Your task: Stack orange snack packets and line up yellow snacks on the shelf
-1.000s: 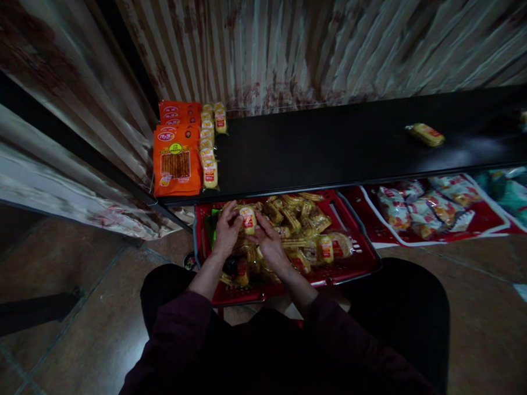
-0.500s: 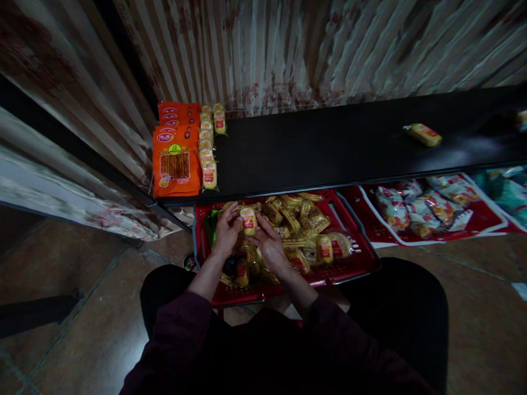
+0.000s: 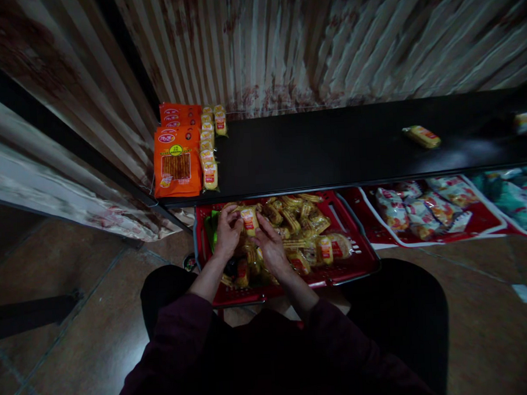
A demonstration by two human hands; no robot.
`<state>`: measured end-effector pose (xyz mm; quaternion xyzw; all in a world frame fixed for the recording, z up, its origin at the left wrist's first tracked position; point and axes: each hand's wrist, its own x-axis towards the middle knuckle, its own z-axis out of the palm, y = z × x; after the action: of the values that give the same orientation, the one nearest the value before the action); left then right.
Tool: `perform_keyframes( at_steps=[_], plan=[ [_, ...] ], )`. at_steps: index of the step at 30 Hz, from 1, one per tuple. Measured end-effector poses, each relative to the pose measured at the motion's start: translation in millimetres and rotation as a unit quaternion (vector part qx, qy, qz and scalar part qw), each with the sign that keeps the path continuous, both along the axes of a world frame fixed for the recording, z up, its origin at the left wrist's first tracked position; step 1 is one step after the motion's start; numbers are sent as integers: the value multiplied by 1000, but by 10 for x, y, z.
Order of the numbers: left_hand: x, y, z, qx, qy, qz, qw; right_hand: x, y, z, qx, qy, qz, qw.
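Between both hands is a small yellow packaged snack cake with a red and white label, held upright. My left hand grips its left side, and my right hand closes on its right edge. Below them a red basket holds many clear-wrapped yellow snacks. On the black shelf ahead, a row of similar yellow packets stands beside upright orange snack bags at the left end.
One yellow packet lies alone farther right on the shelf. Beneath the shelf, another red basket contains white and red bags, with teal bags beyond it. A pleated curtain hangs behind. A dark post rises at the left.
Both hands keep hold of the yellow snack cake, which has shifted very slightly. The shelf rows and the basket look the same.
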<state>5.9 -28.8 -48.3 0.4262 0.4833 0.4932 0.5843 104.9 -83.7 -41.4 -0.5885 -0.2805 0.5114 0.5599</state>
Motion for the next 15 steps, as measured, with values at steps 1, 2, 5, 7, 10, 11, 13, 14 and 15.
perform_keyframes(
  at_steps=[1, 2, 5, 7, 10, 11, 13, 14, 15],
  plan=[
    [1, -1, -2, 6, 3, 2, 1000, -3, -1, 11, 0, -1, -1, 1000],
    [1, -2, -6, 12, 7, 4, 1000, -5, -1, 18, 0, -5, -1, 1000],
    [0, 0, -21, 24, 25, 11, 999, -10, -4, 20, 2, -24, -2, 1000],
    [-2, 2, -26, 21, 38, 10, 999, -12, -8, 16, 9, -36, -9, 999],
    [-2, -2, -14, 9, 40, 4, 999, -11, -19, 25, 24, -57, -12, 998],
    [0, -5, -5, 6, 35, 3, 999, -10, -23, 32, 28, -65, -9, 997],
    [7, -15, 14, 3, 25, -1, 1000, -8, -29, 48, 37, -86, 5, 996],
    [11, -20, 22, 2, 20, -3, 1000, -7, -30, 54, 42, -99, 10, 994],
    [15, -26, 29, 1, 16, -6, 1000, -7, -30, 59, 46, -111, 14, 993]
  ],
)
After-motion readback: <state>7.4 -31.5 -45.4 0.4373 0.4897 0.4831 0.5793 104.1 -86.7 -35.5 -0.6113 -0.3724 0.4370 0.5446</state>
